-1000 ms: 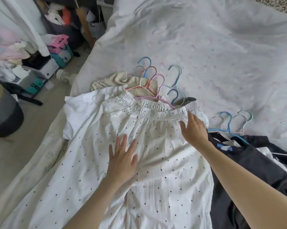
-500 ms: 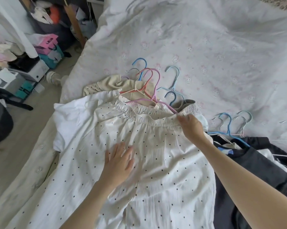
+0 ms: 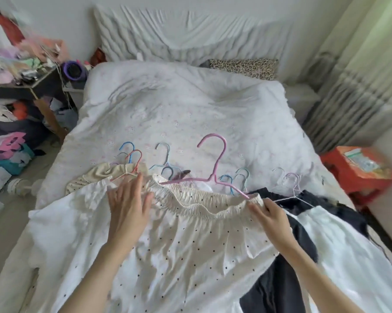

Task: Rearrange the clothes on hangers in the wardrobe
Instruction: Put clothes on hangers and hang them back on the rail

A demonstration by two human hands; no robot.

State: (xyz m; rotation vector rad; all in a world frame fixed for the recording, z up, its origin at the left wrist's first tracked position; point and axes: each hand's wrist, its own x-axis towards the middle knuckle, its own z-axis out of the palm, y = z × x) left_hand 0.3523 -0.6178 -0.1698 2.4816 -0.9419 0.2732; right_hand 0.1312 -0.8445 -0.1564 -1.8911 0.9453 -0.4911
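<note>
Dotted white garment (image 3: 179, 240): spread on the bed (image 3: 190, 114), pink hanger (image 3: 215, 175) partly inside its elastic band. Right hand (image 3: 269, 213) pinches the band's right end; left hand (image 3: 128, 206) rests flat, fingers straight, beside its left end. Step: freeing or seating the hanger. Next, likely: stretch the band.

White black-dotted skirt (image 3: 172, 249) — pink hanger (image 3: 215, 168), leopard-print pillow (image 3: 242, 68), red stool (image 3: 357, 175).

Both forearms bare, no sleeves; left hand (image 3: 128, 208), right hand (image 3: 273, 216) ungloved.
</note>
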